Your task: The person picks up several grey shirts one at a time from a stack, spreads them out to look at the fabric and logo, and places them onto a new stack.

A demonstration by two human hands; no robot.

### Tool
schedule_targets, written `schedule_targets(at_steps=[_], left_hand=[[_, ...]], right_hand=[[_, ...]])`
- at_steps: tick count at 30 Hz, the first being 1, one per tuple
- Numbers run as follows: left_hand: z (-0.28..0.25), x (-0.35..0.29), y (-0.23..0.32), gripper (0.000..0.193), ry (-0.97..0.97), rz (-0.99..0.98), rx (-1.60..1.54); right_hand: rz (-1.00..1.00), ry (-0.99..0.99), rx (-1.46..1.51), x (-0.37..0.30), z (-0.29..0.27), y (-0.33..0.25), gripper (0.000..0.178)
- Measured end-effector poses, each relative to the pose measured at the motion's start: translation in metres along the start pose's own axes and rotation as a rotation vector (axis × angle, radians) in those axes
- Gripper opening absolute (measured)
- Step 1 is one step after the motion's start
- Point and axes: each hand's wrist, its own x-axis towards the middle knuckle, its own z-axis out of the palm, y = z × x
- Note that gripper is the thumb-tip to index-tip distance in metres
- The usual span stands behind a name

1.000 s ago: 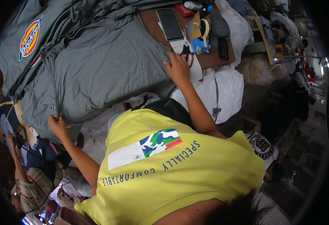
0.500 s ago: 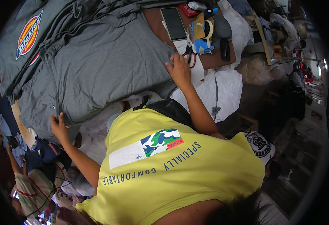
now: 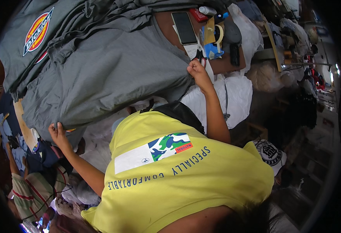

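A grey knit garment [image 3: 112, 73], probably a T-shirt, lies spread over the table in front of me, its near edge hanging toward my lap. My left hand [image 3: 59, 135] pinches its lower left edge between thumb and fingers. At the right edge, my right hand [image 3: 198, 73] is closed on a bit of the same cloth, drawing it into taut folds. Just beyond that hand lie scissors [image 3: 203, 61] with dark and red handles, partly hidden by my fingers. Another grey shirt [image 3: 13, 66] with a red and yellow oval print is heaped at the far left.
On the brown tabletop [image 3: 222, 66] at the far right are a phone [image 3: 184, 28], a cream tape roll [image 3: 219, 35], a red box [image 3: 198, 15] and a black case [image 3: 234, 54]. White plastic bags [image 3: 238, 99] hang beside my right arm. Another person [image 3: 36, 190] is at lower left.
My right hand has gone from resting with fingers spread to gripping the garment's right edge, pulling it slightly rightward. My left hand has shifted a little down and left along the edge.
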Motion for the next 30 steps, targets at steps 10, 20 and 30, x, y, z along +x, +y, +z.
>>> schedule_targets(at_steps=[10,20,30], left_hand=[[-0.067,-0.002,0.085,0.032,-0.221,0.236,-0.725],[-0.039,-0.064,0.13,0.077,-0.315,0.431,-0.232],[-0.114,0.003,0.16,0.044,-0.272,0.652,-0.119]], right_hand=[[-0.18,0.016,0.66,-0.037,-0.014,-0.098,0.025],[-0.376,-0.168,0.354,-0.072,-0.025,-0.143,0.058],[-0.693,-0.172,0.144,-0.047,-0.064,-0.182,0.021]])
